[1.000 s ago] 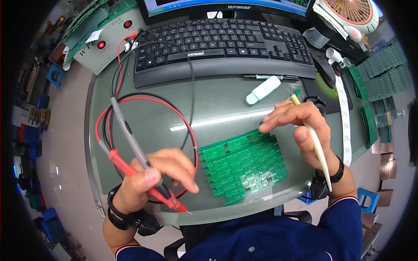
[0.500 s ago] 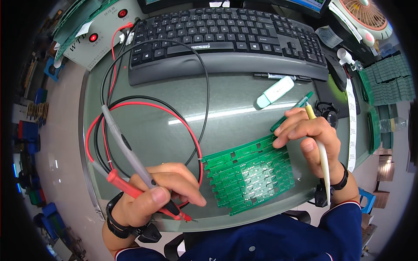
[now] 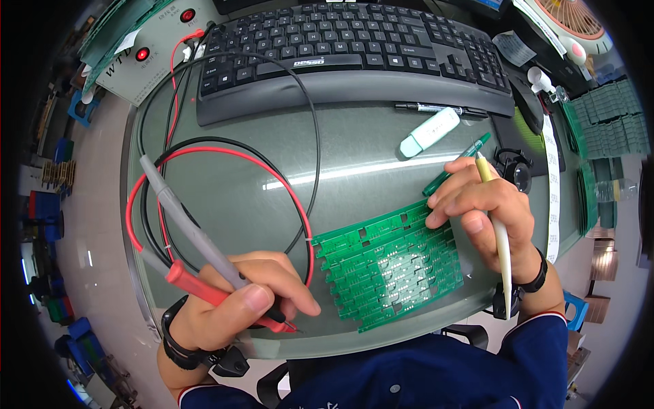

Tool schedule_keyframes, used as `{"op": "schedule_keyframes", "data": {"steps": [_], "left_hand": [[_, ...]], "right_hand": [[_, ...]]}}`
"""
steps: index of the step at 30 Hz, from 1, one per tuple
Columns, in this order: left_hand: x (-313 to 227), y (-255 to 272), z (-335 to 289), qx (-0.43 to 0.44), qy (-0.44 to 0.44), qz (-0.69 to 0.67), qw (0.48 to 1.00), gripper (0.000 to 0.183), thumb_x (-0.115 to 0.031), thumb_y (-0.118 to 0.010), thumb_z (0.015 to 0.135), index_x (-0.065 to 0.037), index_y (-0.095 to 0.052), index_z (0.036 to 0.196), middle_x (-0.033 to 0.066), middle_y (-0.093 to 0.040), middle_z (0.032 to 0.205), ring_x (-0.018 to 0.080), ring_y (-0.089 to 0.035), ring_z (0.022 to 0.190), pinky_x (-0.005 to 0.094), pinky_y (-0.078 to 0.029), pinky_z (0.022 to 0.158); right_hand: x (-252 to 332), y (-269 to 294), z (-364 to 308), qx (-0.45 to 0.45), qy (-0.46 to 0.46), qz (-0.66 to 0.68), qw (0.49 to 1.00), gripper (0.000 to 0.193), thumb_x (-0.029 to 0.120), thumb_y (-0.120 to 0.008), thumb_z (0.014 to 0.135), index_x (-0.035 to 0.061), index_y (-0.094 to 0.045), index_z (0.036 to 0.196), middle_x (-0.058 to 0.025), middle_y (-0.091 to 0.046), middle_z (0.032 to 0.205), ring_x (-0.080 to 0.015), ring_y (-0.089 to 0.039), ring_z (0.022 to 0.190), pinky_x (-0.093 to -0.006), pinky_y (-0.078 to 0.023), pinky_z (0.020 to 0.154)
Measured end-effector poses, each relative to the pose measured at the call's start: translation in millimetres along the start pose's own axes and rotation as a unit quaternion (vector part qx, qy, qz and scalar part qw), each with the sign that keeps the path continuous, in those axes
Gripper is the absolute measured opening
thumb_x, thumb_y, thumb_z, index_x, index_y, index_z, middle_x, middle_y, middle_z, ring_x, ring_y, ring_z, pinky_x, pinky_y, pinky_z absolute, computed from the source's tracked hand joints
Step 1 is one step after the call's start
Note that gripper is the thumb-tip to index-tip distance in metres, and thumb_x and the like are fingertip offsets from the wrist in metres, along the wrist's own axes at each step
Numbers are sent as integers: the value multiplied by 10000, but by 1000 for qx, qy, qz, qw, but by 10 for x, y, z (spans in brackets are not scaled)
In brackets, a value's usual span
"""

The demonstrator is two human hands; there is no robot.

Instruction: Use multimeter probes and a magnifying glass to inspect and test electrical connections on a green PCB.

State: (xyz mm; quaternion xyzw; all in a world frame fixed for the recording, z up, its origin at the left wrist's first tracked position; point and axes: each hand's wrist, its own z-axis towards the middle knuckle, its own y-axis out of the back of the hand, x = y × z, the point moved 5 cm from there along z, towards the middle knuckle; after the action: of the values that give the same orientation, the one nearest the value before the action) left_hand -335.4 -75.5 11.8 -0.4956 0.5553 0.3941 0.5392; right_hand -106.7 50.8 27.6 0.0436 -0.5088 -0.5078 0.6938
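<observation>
My left hand (image 3: 248, 296) is closed around two test probes near the desk's front edge. The red probe (image 3: 194, 285) lies low across the palm; the grey probe (image 3: 194, 221) rises up and left, its top end away from me. Their tips point right, just left of the green circuit board panel (image 3: 402, 273), without touching it. My right hand (image 3: 497, 208) holds a slim white and yellow pen-shaped tool (image 3: 503, 252), its metal point directed away from me. Fingertips of that hand rest at the panel's far right corner.
Red and black leads loop across the desk (image 3: 354, 163) from a box with red switches (image 3: 112, 75). Beyond lie a keyboard (image 3: 334, 61), a pale highlighter (image 3: 430, 131), a black pen (image 3: 443, 109) and a green pen (image 3: 456, 163). Stacked green boards (image 3: 610, 119) stand at right.
The whole view has shifted slightly, so the desk sits a little higher. The grey probe's upper end has swung left, and the probes' tips have risen a little. Both hands keep their hold.
</observation>
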Motion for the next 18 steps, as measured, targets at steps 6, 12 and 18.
{"op": "schedule_keyframes", "data": {"steps": [6, 12, 18], "left_hand": [[-3, 26, -8, 57, -15, 4, 998, 324, -198, -460, 945, 25, -695, 927, 124, -633, 798, 167, -572, 700, 301, -455, 617], [-27, -22, 20, 60, -67, 11, 996, 283, -182, -519, 931, 30, -706, 921, 132, -628, 824, 167, -576, 695, 294, -463, 618], [-28, -87, -17, 95, -99, -57, 989, 222, -215, -662, 866, -9, -741, 843, 138, -623, 813, 170, -588, 650, 260, -454, 580]], "right_hand": [[26, -28, -11, 8, 10, -23, 1000, 88, 121, -610, 917, 41, -602, 880, -52, -679, 782, -223, -663, 744, -438, -490, 875], [53, -14, -30, 1, 26, -45, 999, 86, 120, -628, 901, 48, -602, 861, -38, -668, 769, -212, -647, 709, -436, -501, 859], [112, -30, -31, -22, 54, -69, 996, 88, 122, -652, 881, 49, -616, 847, -50, -644, 749, -241, -622, 693, -397, -501, 821]]}}
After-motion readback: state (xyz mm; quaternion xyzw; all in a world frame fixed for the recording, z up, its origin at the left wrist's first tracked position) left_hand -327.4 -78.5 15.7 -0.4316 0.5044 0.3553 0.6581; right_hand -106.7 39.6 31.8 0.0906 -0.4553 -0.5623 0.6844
